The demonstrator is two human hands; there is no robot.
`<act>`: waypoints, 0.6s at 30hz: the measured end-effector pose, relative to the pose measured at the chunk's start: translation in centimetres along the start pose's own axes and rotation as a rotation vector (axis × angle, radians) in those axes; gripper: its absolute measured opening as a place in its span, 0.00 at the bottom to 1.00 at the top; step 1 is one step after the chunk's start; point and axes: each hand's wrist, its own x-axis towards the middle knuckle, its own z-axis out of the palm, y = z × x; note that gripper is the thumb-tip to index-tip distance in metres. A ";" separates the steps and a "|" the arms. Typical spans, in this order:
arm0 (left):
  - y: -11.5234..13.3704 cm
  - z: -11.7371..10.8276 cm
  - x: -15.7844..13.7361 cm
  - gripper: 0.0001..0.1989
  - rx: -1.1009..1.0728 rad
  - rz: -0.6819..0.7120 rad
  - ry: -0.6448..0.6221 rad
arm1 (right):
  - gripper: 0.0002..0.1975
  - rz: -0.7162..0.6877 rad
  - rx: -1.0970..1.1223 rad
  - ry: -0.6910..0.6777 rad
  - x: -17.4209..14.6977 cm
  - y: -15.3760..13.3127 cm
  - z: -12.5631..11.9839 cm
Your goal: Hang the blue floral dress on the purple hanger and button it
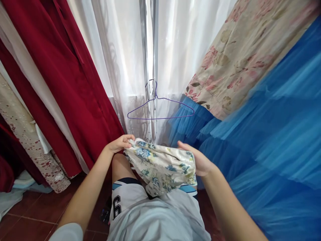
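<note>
A pale garment [160,164] with blue and yellow flowers is stretched between my hands above my lap. My left hand [120,144] pinches its upper left corner between thumb and fingers. At the right end, my right hand [200,159] holds the cloth from behind; its thumb sticks up apart and the cloth hides its other fingers. The garment's lower edge sags toward my white shorts [130,201]. Just beyond the garment, a thin purple hanger [160,117] hangs bare in front of a metal upright.
Dark red clothing [72,77] hangs on the left, beside a beige piece with red flowers [32,147]. On the right hang a pink-flowered cloth [225,63] and layered blue tulle [265,144]. White curtains [125,43] and metal uprights [154,50] stand ahead. Below lies a red tiled floor [30,217].
</note>
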 end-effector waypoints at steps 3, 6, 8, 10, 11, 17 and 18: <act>1.7 -2.0 -1.3 0.20 0.216 -0.081 0.015 | 0.27 0.045 -0.042 -0.198 0.2 -2.3 -2.3; 2.4 -2.5 -1.8 0.17 0.401 -0.140 -0.001 | 0.19 -0.020 -0.322 -0.182 2.3 -4.1 -4.3; 2.8 -2.5 -1.6 0.15 0.486 -0.160 -0.025 | 0.16 -0.118 -0.473 -0.050 4.6 -4.8 -5.5; 3.4 -2.3 -1.3 0.16 0.545 -0.115 -0.017 | 0.15 -0.240 -0.518 0.081 7.1 -5.2 -6.6; 3.9 -2.4 -1.2 0.17 0.569 -0.052 0.020 | 0.15 -0.299 -0.513 0.132 8.2 -5.3 -7.1; 8.2 -5.0 -0.9 0.20 0.742 0.227 0.283 | 0.36 -0.415 -0.646 0.219 13.0 -4.2 -8.7; 8.6 -5.7 -0.7 0.19 0.819 0.225 0.300 | 0.38 -0.412 -0.690 0.226 13.6 -3.9 -8.8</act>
